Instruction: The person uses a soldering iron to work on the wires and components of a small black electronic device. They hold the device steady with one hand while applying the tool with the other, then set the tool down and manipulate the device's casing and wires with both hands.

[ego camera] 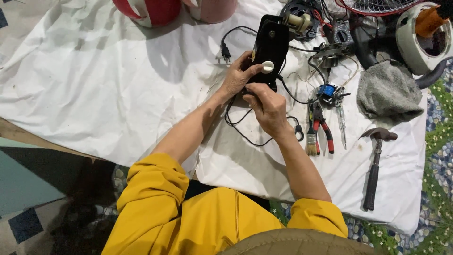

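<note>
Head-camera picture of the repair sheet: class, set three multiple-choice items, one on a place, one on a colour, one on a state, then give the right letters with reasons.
1. Where does the hammer lie?
A. right of the pliers
B. under the grey cloth
C. in the left hand

2. What colour is the round knob on the black housing?
A. red
B. white
C. green

3. How is the housing held?
A. lying untouched
B. by one hand
C. by both hands

Answers: 1 A, it rests on the white sheet beyond the pliers. 2 B, the knob shows white. 3 C, the left hand grips its side, the right hand its lower end.
</note>
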